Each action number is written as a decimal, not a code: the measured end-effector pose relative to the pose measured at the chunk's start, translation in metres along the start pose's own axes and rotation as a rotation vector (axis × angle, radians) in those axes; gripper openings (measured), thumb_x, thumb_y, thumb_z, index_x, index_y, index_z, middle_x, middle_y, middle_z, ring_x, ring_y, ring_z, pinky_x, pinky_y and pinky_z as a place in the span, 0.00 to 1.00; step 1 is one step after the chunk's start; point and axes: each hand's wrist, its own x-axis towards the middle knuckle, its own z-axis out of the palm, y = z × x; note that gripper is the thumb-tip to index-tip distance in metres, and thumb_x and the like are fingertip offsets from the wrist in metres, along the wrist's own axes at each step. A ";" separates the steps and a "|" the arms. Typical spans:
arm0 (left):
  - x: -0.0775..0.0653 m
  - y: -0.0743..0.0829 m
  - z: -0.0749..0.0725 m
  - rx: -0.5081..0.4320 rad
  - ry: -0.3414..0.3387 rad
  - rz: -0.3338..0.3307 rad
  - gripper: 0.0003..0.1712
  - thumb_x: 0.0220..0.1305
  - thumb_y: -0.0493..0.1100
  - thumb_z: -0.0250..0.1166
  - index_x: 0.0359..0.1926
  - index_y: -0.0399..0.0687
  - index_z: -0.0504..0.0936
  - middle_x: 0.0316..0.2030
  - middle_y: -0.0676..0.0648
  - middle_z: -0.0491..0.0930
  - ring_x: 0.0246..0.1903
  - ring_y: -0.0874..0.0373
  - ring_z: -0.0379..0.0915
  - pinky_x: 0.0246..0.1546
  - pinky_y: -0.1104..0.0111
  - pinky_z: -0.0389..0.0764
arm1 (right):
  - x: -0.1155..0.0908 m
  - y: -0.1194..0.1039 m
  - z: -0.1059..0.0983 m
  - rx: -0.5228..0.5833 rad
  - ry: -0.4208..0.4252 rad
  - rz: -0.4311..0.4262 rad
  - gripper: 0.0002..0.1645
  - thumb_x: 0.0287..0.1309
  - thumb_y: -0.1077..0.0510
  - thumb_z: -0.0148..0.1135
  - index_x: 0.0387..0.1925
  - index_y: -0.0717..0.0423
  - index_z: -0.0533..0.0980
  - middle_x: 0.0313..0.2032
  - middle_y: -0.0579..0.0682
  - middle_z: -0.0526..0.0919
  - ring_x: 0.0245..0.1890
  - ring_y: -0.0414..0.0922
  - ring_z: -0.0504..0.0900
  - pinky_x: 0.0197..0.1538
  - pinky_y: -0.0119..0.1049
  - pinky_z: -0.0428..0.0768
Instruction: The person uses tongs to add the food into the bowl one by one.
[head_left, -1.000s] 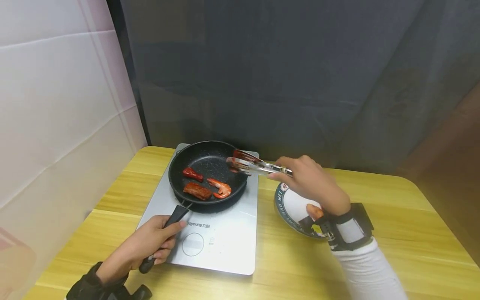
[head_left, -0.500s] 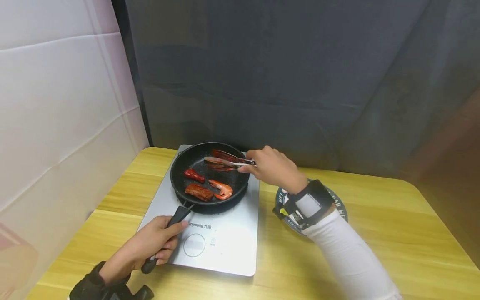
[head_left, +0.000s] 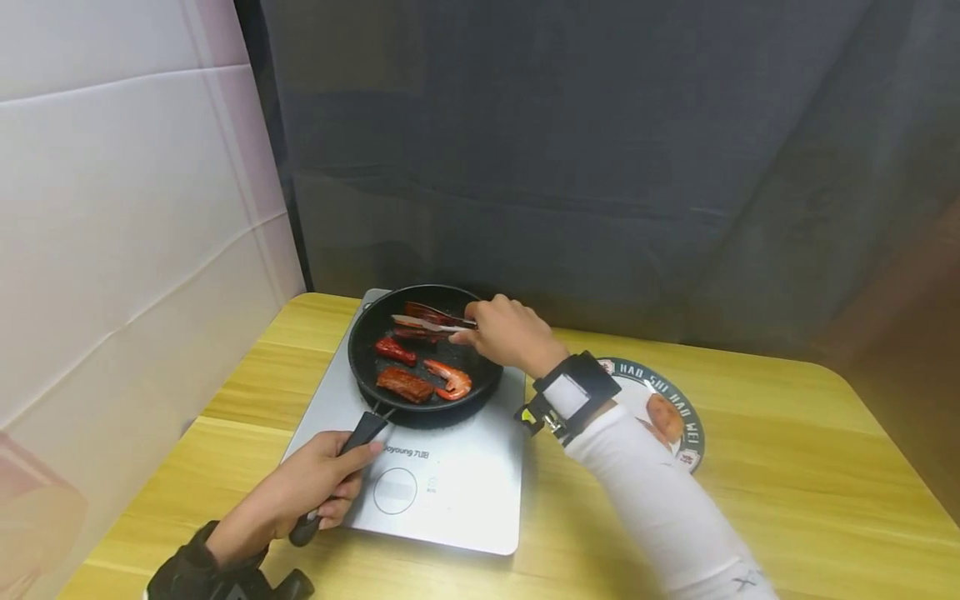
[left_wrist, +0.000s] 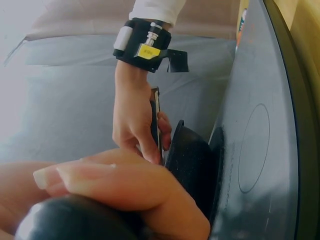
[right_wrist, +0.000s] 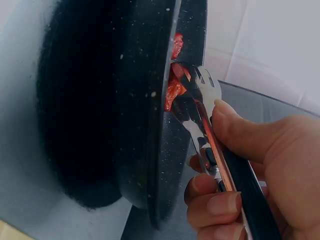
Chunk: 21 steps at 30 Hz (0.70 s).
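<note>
A black frying pan (head_left: 483,360) sits on a silver induction cooktop (head_left: 472,475). My left hand (head_left: 326,473) grips its black handle (head_left: 367,427). Lying in the pan are a small red drumstick (head_left: 395,351), a slab of browned meat (head_left: 405,384) and an orange shrimp (head_left: 450,381). My right hand (head_left: 510,333) holds metal food tongs (head_left: 431,324) low over the pan's far side. In the right wrist view, a red piece (right_wrist: 174,92) shows by the tongs' tips (right_wrist: 187,107); I cannot tell whether they pinch it.
Right of the cooktop stands a round plate (head_left: 693,429) with a lettered rim, partly under my right forearm, bearing orange-brown food (head_left: 665,418). A dark curtain (head_left: 525,167) hangs behind the wooden table (head_left: 787,450). A white wall panel (head_left: 127,233) borders the left.
My right hand has brought the tongs leftward from the pan's right rim to its far side, lower over the pan. More of the plate shows. The left hand keeps its grip on the handle.
</note>
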 end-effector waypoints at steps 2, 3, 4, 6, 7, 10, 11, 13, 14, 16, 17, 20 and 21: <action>0.000 0.000 0.000 0.001 0.002 0.000 0.19 0.73 0.48 0.53 0.28 0.43 0.60 0.14 0.53 0.57 0.08 0.65 0.50 0.09 0.73 0.58 | 0.002 0.000 0.002 0.007 0.005 0.003 0.29 0.61 0.37 0.58 0.51 0.54 0.79 0.36 0.50 0.82 0.29 0.45 0.81 0.29 0.39 0.79; 0.000 0.000 0.000 0.003 0.002 0.001 0.19 0.73 0.47 0.53 0.28 0.43 0.60 0.14 0.53 0.57 0.08 0.65 0.50 0.09 0.73 0.58 | 0.003 -0.001 0.002 0.010 0.008 0.006 0.28 0.61 0.37 0.58 0.51 0.54 0.79 0.36 0.50 0.82 0.29 0.44 0.81 0.29 0.39 0.79; 0.000 0.000 0.000 0.004 0.002 0.001 0.19 0.73 0.47 0.53 0.28 0.43 0.60 0.14 0.53 0.57 0.08 0.65 0.50 0.08 0.73 0.58 | 0.004 -0.001 0.003 0.015 0.010 0.009 0.28 0.61 0.37 0.59 0.51 0.54 0.79 0.36 0.50 0.82 0.29 0.44 0.80 0.29 0.39 0.79; 0.000 0.000 0.001 0.007 0.003 0.001 0.19 0.73 0.47 0.52 0.28 0.43 0.60 0.14 0.53 0.57 0.08 0.65 0.50 0.09 0.73 0.58 | 0.005 -0.002 0.003 0.021 0.008 0.021 0.28 0.61 0.37 0.59 0.51 0.53 0.79 0.38 0.50 0.82 0.29 0.44 0.80 0.29 0.39 0.79; 0.000 0.000 0.001 0.007 0.003 0.003 0.19 0.73 0.47 0.52 0.28 0.43 0.60 0.14 0.53 0.57 0.08 0.65 0.50 0.09 0.73 0.58 | 0.006 -0.002 0.003 0.019 0.003 0.028 0.29 0.61 0.37 0.58 0.52 0.53 0.78 0.38 0.50 0.82 0.30 0.44 0.80 0.30 0.39 0.79; 0.000 0.001 0.002 0.004 0.002 0.003 0.18 0.73 0.47 0.52 0.28 0.43 0.61 0.14 0.53 0.57 0.08 0.65 0.50 0.09 0.73 0.58 | 0.006 -0.003 0.003 0.020 -0.015 0.047 0.29 0.61 0.37 0.58 0.54 0.53 0.77 0.42 0.51 0.82 0.33 0.46 0.82 0.33 0.41 0.80; 0.000 0.001 0.002 0.002 0.003 0.003 0.18 0.73 0.47 0.52 0.28 0.43 0.61 0.14 0.53 0.57 0.08 0.65 0.50 0.08 0.73 0.58 | 0.006 -0.003 0.003 0.019 -0.020 0.048 0.30 0.62 0.37 0.58 0.54 0.53 0.77 0.43 0.51 0.82 0.33 0.47 0.82 0.33 0.42 0.80; 0.000 0.001 0.003 0.002 0.003 0.003 0.18 0.73 0.47 0.52 0.28 0.43 0.61 0.14 0.53 0.58 0.08 0.65 0.50 0.08 0.73 0.58 | 0.006 -0.003 0.004 0.015 -0.022 0.051 0.30 0.62 0.37 0.57 0.54 0.53 0.77 0.43 0.52 0.82 0.35 0.48 0.82 0.35 0.43 0.81; 0.000 0.001 0.003 0.002 0.002 0.003 0.18 0.73 0.47 0.52 0.28 0.43 0.61 0.14 0.53 0.58 0.08 0.65 0.50 0.08 0.73 0.57 | 0.006 -0.004 0.004 0.017 -0.022 0.052 0.30 0.62 0.36 0.57 0.54 0.52 0.77 0.43 0.52 0.82 0.35 0.47 0.82 0.34 0.43 0.80; -0.001 0.002 0.004 0.002 0.003 0.000 0.19 0.73 0.47 0.53 0.28 0.43 0.61 0.14 0.53 0.58 0.08 0.65 0.51 0.08 0.74 0.57 | 0.007 -0.004 0.005 0.020 -0.018 0.054 0.29 0.61 0.36 0.57 0.52 0.52 0.78 0.41 0.51 0.81 0.33 0.47 0.81 0.33 0.43 0.80; -0.001 0.002 0.004 0.004 0.003 0.000 0.18 0.73 0.47 0.53 0.28 0.42 0.61 0.14 0.53 0.58 0.08 0.65 0.51 0.08 0.74 0.57 | 0.007 -0.005 0.006 0.020 -0.017 0.056 0.29 0.61 0.35 0.57 0.52 0.52 0.78 0.39 0.50 0.81 0.33 0.47 0.80 0.31 0.43 0.79; -0.001 0.002 0.004 0.002 0.008 -0.011 0.19 0.73 0.47 0.53 0.27 0.42 0.61 0.14 0.53 0.58 0.08 0.65 0.51 0.09 0.74 0.58 | 0.007 -0.005 0.007 0.027 -0.022 0.066 0.28 0.61 0.35 0.57 0.50 0.51 0.78 0.36 0.49 0.79 0.30 0.46 0.78 0.28 0.42 0.77; -0.001 0.002 0.004 0.002 0.008 -0.010 0.19 0.73 0.47 0.53 0.27 0.42 0.61 0.14 0.53 0.58 0.08 0.65 0.51 0.09 0.74 0.58 | 0.007 -0.006 0.007 0.027 -0.021 0.070 0.28 0.61 0.34 0.57 0.50 0.51 0.78 0.36 0.49 0.79 0.30 0.46 0.78 0.27 0.42 0.76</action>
